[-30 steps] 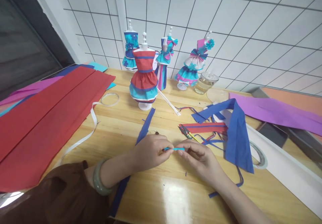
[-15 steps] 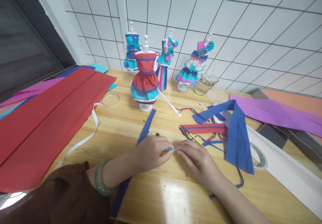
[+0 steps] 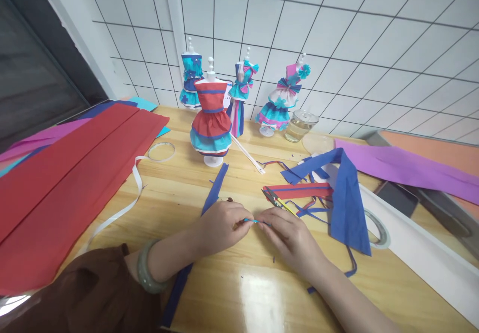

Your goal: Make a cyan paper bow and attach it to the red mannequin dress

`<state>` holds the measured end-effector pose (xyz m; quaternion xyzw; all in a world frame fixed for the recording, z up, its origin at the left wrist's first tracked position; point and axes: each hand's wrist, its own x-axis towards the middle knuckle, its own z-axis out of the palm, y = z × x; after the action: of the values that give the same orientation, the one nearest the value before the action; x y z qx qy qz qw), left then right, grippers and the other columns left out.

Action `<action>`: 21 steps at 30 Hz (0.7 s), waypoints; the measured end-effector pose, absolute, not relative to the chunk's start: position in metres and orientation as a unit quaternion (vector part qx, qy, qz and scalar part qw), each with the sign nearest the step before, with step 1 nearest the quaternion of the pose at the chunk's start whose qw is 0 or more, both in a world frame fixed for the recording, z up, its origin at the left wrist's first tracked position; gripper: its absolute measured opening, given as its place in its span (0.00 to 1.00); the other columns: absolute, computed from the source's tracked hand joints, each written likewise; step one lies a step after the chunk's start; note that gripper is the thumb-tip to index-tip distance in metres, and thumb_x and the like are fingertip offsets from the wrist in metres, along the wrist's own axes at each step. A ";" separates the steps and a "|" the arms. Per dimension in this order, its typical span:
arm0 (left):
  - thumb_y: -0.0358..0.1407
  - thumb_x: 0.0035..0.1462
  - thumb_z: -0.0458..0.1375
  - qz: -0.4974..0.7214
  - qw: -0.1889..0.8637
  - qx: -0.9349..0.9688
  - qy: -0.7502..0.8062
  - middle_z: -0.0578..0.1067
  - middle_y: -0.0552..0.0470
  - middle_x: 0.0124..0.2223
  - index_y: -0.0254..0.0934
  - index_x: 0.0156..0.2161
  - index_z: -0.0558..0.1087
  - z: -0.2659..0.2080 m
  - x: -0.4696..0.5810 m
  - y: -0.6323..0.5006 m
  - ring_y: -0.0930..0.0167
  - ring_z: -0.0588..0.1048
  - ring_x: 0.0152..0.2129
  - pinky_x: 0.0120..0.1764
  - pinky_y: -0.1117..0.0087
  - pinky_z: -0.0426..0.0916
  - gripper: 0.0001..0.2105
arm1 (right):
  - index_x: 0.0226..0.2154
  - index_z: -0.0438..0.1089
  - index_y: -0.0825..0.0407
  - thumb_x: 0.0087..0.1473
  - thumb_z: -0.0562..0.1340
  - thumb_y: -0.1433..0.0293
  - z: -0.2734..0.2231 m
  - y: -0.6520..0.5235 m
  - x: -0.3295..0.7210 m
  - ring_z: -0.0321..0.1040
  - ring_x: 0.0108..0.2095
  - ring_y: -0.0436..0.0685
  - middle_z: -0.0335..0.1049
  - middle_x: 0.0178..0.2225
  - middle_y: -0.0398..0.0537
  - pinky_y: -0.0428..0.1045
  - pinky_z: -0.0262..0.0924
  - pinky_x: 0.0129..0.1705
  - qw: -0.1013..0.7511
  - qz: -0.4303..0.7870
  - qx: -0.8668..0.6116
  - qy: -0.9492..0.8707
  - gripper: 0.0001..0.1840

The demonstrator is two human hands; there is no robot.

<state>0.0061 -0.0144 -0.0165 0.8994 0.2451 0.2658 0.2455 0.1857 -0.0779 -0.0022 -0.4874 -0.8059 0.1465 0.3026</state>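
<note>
Currently, the left hand (image 3: pixel 220 228) pinches a thin turquoise strip (image 3: pixel 250 219) between thumb and fingers, on the camera side of the red-dressed mannequin (image 3: pixel 211 118) and a little to its right. Farther right of the mannequin, the right hand (image 3: pixel 292 235) has its fingertips closed on the strip's other end; only a short stretch shows between the hands. A long blue strip (image 3: pixel 215 190) runs over the desk (image 3: pixel 209 293) from near the mannequin's base toward the camera, passing under the left arm. Right of the mannequin and nearer the camera lie yellow-handled snips (image 3: pixel 275 198), their blades across the end of a red band (image 3: pixel 310 190); whether the right hand touches the handles cannot be told. Beyond them, well right of the mannequin, is a folded blue sheet (image 3: pixel 348 203). White sticks (image 3: pixel 247 153) slant away from beside the mannequin's skirt. To the mannequin's left lie a white ribbon (image 3: pixel 129 205) and, farther out, a large red sheet (image 3: pixel 86 158).
</note>
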 end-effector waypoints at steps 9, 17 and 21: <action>0.29 0.52 0.51 0.274 0.272 0.887 0.252 0.73 0.52 0.26 0.35 0.29 0.72 -0.013 0.005 -0.013 0.73 0.69 0.25 0.31 0.72 0.60 0.07 | 0.36 0.66 0.51 0.57 0.51 0.73 -0.004 -0.078 0.185 0.66 0.35 0.57 0.69 0.34 0.53 0.52 0.61 0.36 0.283 0.150 -0.506 -0.801 0.10; 0.34 0.55 0.49 0.318 0.479 0.750 0.328 0.71 0.52 0.29 0.33 0.46 0.65 -0.008 0.002 -0.010 0.76 0.69 0.24 0.28 0.75 0.64 0.14 | 0.33 0.65 0.51 0.57 0.51 0.70 -0.004 -0.076 0.187 0.64 0.34 0.56 0.66 0.32 0.50 0.51 0.59 0.36 0.349 0.226 -0.550 -0.724 0.09; 0.32 0.53 0.50 0.328 0.505 0.733 0.317 0.71 0.52 0.30 0.34 0.47 0.64 -0.012 0.004 -0.010 0.75 0.69 0.26 0.30 0.74 0.65 0.15 | 0.30 0.66 0.52 0.55 0.54 0.65 -0.006 -0.076 0.186 0.62 0.29 0.53 0.64 0.26 0.45 0.48 0.57 0.32 0.426 0.388 -0.555 -0.600 0.09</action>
<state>0.0039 -0.0098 -0.0118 0.7332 0.3169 0.3277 0.5046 0.1865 -0.0760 -0.0055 -0.5552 -0.5997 0.3879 0.4261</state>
